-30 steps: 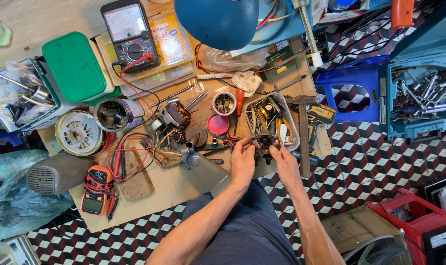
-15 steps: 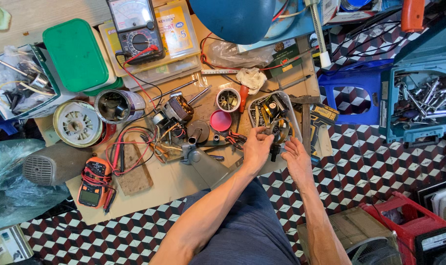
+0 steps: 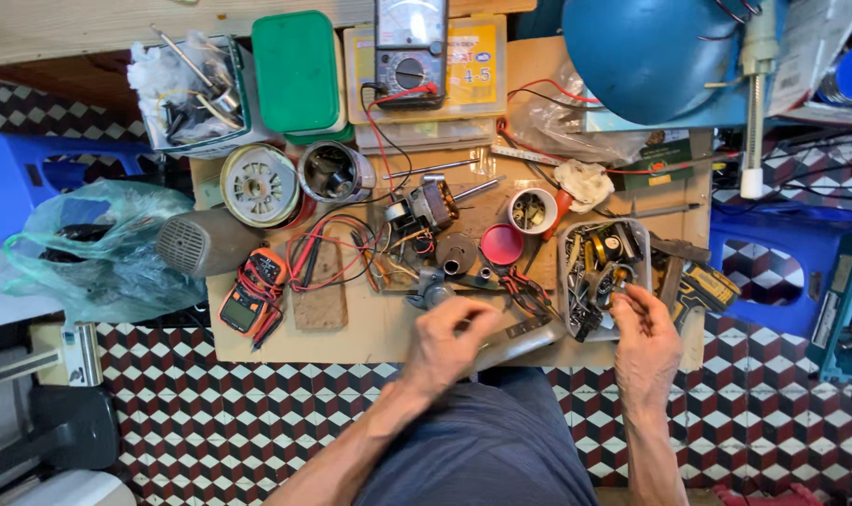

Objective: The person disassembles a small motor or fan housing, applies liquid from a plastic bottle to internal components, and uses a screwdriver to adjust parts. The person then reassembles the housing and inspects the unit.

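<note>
My right hand (image 3: 647,345) is raised over a clear plastic tray (image 3: 565,245) full of small metal parts and pinches a small dark metal part (image 3: 617,294) between thumb and fingertips. My left hand (image 3: 452,343) lies at the front of the wooden board (image 3: 370,335). Its fingers are curled over the end of a grey metal piece (image 3: 527,339) that sticks out to the right. Just beyond that hand sit a small grey motor part (image 3: 429,292) and red-handled pliers (image 3: 524,286).
The board also holds a stripped motor (image 3: 426,208), a red cap (image 3: 502,244), a white cup of bits (image 3: 532,210), a round fan housing (image 3: 258,185), an orange meter (image 3: 250,298) and tangled red wires. A black multimeter (image 3: 409,42) and a green box (image 3: 297,70) stand behind. A blue lamp shade (image 3: 646,52) hangs at the top right.
My left hand has left the tray and come back left to the board's front edge onto the grey metal piece. The right hand stays at the tray with the small part.
</note>
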